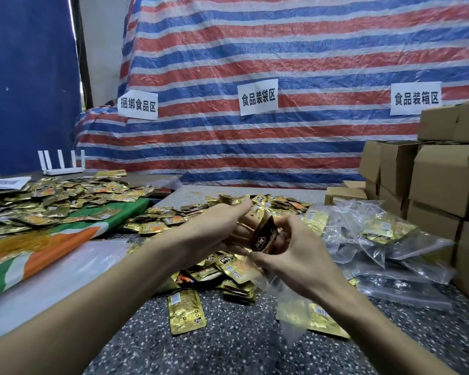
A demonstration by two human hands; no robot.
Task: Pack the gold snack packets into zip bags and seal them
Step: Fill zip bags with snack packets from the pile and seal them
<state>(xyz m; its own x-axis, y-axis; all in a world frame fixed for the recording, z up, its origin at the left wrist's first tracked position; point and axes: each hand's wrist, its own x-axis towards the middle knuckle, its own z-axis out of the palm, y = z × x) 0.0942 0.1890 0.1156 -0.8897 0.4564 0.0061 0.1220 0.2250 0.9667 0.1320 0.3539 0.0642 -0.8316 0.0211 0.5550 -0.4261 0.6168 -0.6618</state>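
The left hand (217, 228) and right hand (293, 250) meet above the middle of the speckled table (228, 355). Between them is one gold snack packet (266, 235), dark printed face turned to the camera. Its long axis stands nearly upright, with the top edge leaning a little to the far side and the lower end down between the two palms.

The left hand's fingers curl under and round the packet from the left, with the thumb stretched out toward the far right. More gold foil shows in its palm, but how many pieces cannot be told. The right hand's fingers are curled with their tips at the packet's right edge, and the thumb and forefinger pinch the rim of a clear zip bag (279, 296).

The bag hangs from that hand toward the near side, mouth uppermost, its lower end resting on the table with a few gold packets (320, 318) already inside.

A loose heap of packets (228, 269) lies just beneath the hands and runs on to the far side. A single packet (186, 312) lies flat near the heap, long axis running near to far. To the left, another heap (52, 201) covers a green and orange cloth (65, 242).

Filled zip bags (385, 239) are piled to the right, with stacked cardboard boxes (433, 180) beyond them. A white router (63, 166) stands far left before a striped tarp (282, 63).
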